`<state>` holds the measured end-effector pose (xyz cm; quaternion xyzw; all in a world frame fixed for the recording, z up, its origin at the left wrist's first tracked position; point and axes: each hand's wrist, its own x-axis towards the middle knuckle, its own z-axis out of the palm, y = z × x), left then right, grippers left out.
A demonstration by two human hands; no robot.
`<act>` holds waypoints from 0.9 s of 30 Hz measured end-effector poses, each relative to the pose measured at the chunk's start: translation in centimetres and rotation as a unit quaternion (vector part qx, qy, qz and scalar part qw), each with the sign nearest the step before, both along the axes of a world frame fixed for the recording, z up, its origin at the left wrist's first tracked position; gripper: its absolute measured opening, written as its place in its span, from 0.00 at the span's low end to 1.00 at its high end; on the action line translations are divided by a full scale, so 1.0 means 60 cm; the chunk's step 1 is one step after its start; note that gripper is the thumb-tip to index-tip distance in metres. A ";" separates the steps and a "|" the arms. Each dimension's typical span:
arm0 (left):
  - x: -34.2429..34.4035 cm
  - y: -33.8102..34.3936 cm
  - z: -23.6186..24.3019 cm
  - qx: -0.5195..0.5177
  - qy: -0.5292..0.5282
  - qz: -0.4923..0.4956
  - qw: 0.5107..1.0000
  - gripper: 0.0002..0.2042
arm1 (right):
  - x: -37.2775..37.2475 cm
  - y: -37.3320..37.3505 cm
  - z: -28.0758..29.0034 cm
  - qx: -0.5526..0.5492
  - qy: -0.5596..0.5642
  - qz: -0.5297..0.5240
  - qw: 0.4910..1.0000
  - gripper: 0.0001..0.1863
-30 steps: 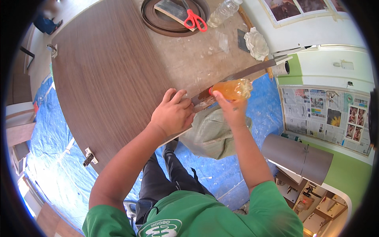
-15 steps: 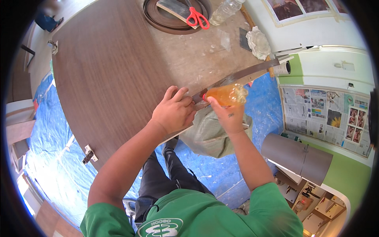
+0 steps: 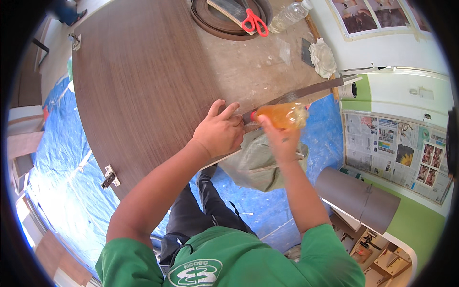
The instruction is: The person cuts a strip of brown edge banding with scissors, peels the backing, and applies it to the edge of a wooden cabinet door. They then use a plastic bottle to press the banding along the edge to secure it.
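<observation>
My right hand (image 3: 282,143) is wrapped round a clear plastic bottle of amber liquid (image 3: 279,115). The bottle lies tilted nearly sideways, its red cap toward my left hand and against or just above a dark brown edging strip (image 3: 306,92). At the corner of the wood-grain panel (image 3: 143,86), my left hand (image 3: 220,129) has its lower fingers curled over the near end of that strip, while two fingers lift away. Its thumb is hidden. From there the strip runs off to the right across the board. Motion blurs my right hand slightly.
Far on the worktop (image 3: 248,71) lie a coil of brown edging (image 3: 205,24), red-handled scissors (image 3: 255,23), a clear bottle (image 3: 289,16) and a crumpled white cloth (image 3: 322,58). A pale sack (image 3: 253,165) hangs below the edge. Hinges (image 3: 111,177) sit on the panel's left side. Blue sheeting (image 3: 62,158) covers the floor.
The view has shifted a little, so the worktop sits further right in the picture. The bottle stays tilted at the strip in my right hand, and my left hand keeps its place.
</observation>
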<state>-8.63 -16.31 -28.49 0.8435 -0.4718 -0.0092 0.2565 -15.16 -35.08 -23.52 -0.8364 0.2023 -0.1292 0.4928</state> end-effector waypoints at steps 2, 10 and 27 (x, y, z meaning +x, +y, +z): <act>0.000 0.000 0.002 0.004 -0.003 -0.002 1.000 0.13 | -0.001 0.007 0.001 0.011 -0.017 0.014 1.000 0.08; 0.005 0.002 -0.006 -0.072 -0.033 0.104 0.991 0.13 | 0.002 0.025 -0.002 -0.093 -0.025 0.081 0.992 0.07; 0.011 0.000 -0.013 -0.137 -0.019 0.163 0.977 0.12 | 0.021 0.057 0.032 -0.001 0.032 0.007 0.999 0.07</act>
